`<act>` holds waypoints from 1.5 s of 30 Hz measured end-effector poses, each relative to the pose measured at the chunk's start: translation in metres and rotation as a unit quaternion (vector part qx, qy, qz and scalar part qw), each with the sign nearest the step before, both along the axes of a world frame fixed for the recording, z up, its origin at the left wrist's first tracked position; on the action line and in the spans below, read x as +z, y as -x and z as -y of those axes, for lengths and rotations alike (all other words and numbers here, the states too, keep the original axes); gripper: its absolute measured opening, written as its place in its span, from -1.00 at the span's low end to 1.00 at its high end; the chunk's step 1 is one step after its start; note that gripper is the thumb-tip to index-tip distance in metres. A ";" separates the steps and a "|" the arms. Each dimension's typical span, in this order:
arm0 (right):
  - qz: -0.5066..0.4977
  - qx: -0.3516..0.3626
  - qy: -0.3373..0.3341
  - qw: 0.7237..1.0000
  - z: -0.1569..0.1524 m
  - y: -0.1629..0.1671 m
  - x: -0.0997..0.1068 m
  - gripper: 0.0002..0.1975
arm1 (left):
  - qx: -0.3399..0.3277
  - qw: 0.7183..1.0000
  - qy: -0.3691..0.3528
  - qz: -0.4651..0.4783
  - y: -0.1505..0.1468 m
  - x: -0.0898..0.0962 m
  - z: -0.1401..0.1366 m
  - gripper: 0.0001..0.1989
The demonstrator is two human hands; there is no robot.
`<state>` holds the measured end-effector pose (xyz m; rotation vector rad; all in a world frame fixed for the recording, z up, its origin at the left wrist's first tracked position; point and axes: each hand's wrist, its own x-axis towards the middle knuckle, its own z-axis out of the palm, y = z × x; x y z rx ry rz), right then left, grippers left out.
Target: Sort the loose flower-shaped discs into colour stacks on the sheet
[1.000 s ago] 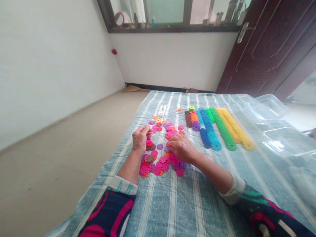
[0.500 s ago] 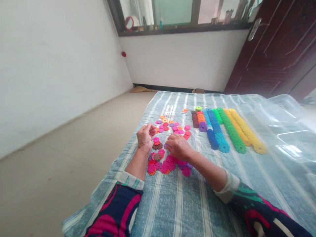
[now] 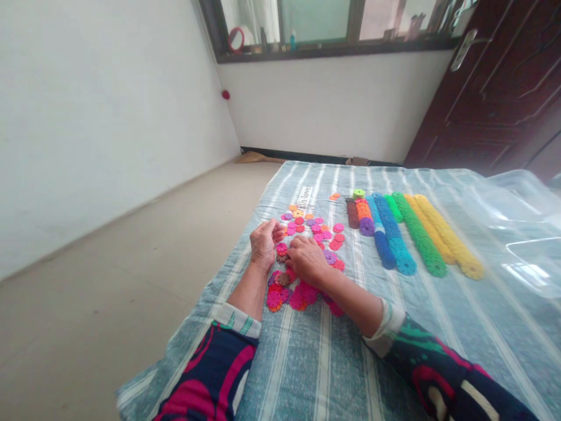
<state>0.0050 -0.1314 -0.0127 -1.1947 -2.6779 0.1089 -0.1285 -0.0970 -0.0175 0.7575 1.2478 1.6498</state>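
Loose flower-shaped plastic discs (image 3: 304,294) in pink, red, purple, orange and brown lie scattered on the striped cloth. At the left side of this spread, my left hand (image 3: 265,241) is raised with its fingers curled together; whatever they pinch is hidden. My right hand (image 3: 308,259) reaches over the middle of the discs, palm down, fingers bent together. Its fingertips are at a small pile of pink and brown discs (image 3: 281,250), beside my left hand. What lies under those fingertips cannot be made out.
Rows of stacked discs lie to the right: brown, orange and purple, blue (image 3: 390,225), green (image 3: 418,234) and yellow (image 3: 451,237). Clear plastic boxes (image 3: 537,263) stand at the far right. The cloth (image 3: 302,374) hangs over the left edge, above the floor.
My right hand has moved left, closer to my left hand, uncovering purple and red discs on its right. My left hand keeps its place by the discs. The view has shifted slightly.
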 end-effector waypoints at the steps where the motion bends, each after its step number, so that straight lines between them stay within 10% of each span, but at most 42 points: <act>1: -0.001 0.004 -0.006 1.000 -0.001 0.000 -0.001 -0.79 | 0.000 1.000 0.000 0.000 0.000 0.000 0.000 -0.66; 13: -0.117 0.079 -0.081 0.987 -0.020 -0.019 -0.017 -0.75 | -0.002 1.000 0.003 -0.014 0.000 -0.003 -0.002 -0.66; 36: -0.338 -0.057 0.039 0.939 -0.039 -0.039 -0.023 -0.78 | -0.040 0.992 -0.002 -0.119 -0.003 -0.004 0.002 -0.64; 45: -0.271 -0.174 -0.015 0.946 -0.080 -0.119 0.005 -0.76 | -0.044 0.990 -0.003 -0.133 -0.002 -0.002 -0.001 -0.65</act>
